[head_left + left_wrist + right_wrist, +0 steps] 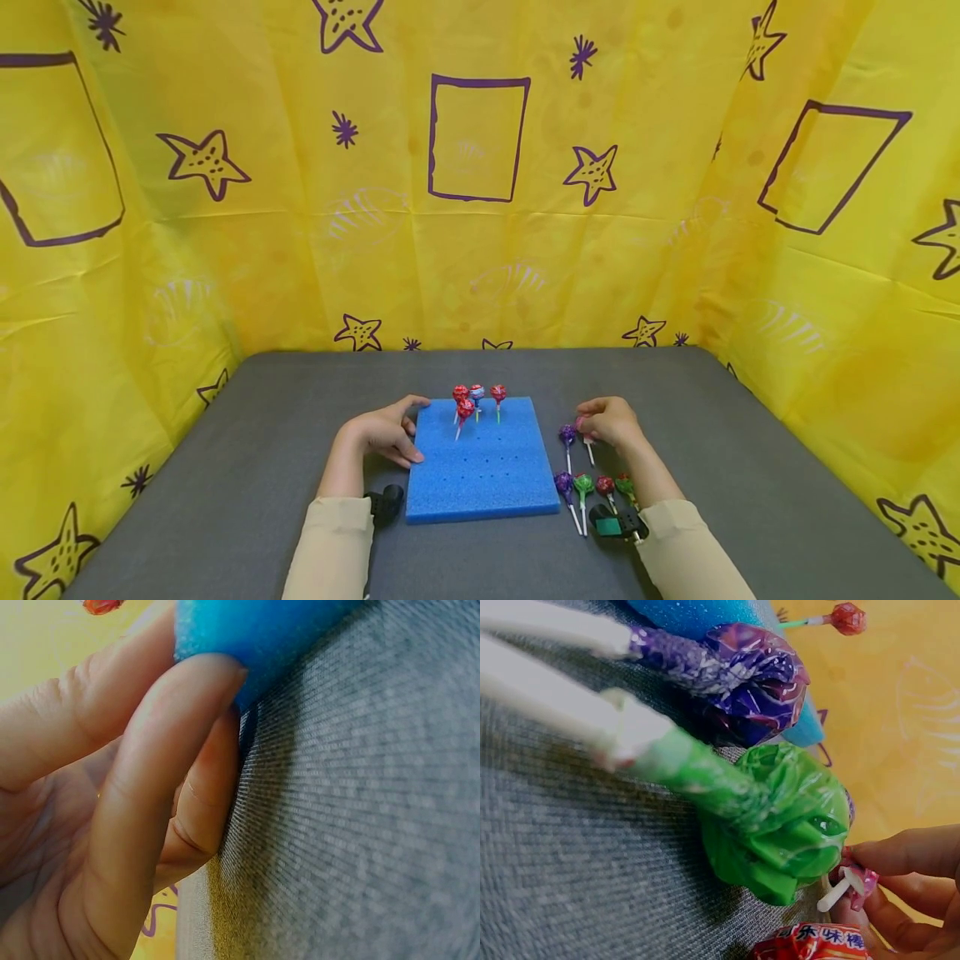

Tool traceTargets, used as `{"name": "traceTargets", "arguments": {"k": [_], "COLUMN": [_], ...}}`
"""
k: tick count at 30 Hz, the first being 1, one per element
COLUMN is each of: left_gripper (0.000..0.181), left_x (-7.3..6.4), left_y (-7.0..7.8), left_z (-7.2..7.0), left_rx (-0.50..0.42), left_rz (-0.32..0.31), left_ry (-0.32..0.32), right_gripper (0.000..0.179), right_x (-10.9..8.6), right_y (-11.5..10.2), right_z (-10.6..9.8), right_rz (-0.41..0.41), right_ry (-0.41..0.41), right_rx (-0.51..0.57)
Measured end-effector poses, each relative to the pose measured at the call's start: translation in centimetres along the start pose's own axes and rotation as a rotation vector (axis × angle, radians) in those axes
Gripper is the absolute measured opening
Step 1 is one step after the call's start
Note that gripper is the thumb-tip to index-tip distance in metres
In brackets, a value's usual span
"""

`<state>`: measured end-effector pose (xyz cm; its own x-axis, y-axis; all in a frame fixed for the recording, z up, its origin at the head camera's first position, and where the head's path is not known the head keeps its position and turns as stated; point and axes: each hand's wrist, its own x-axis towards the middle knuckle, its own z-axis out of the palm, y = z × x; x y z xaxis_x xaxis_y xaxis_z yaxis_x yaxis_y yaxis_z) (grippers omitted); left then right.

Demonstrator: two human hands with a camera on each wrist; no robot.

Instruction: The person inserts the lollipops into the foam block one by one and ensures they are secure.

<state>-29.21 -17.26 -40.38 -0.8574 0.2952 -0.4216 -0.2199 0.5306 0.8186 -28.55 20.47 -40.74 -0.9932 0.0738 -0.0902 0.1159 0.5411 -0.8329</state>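
My right hand (611,421) pinches a pink-wrapped lollipop (862,889) between thumb and fingers, its white stick pointing down toward me. My left hand (382,429) rests at the left edge of a blue foam board (487,492), with forefinger and thumb spread apart along it. In the left wrist view the thumb (172,750) touches the foam's edge, and another finger bends beneath it near the table. Several lollipops stand in holes at the board's far side: red ones (498,392) and a blue-and-white one (477,392). Rows of small holes mark the foam nearer me.
Right of the board lie several wrapped lollipops: a purple one (567,434) beside my right hand, and nearer me another purple (563,482), a green (582,483), a dark red (605,485) and a partly hidden green-and-red one (624,485). Yellow curtains (480,275) surround the grey table (225,500).
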Motion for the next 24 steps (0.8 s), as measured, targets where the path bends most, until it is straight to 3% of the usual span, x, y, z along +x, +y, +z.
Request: {"name": "traceTargets", "arguments": {"k": [24], "left_gripper": [0.093], "left_x": [-0.09], "left_y": [0.07], "left_z": [0.03], "left_rx": [-0.005], "left_rz": [0.004], "left_ry": [-0.005], "right_gripper": [0.032], "right_x": [-0.26], "right_y": [-0.66], "right_z": [0.40], "right_rz": [-0.030], "right_ry": [0.127], "right_rx": [0.013]}}
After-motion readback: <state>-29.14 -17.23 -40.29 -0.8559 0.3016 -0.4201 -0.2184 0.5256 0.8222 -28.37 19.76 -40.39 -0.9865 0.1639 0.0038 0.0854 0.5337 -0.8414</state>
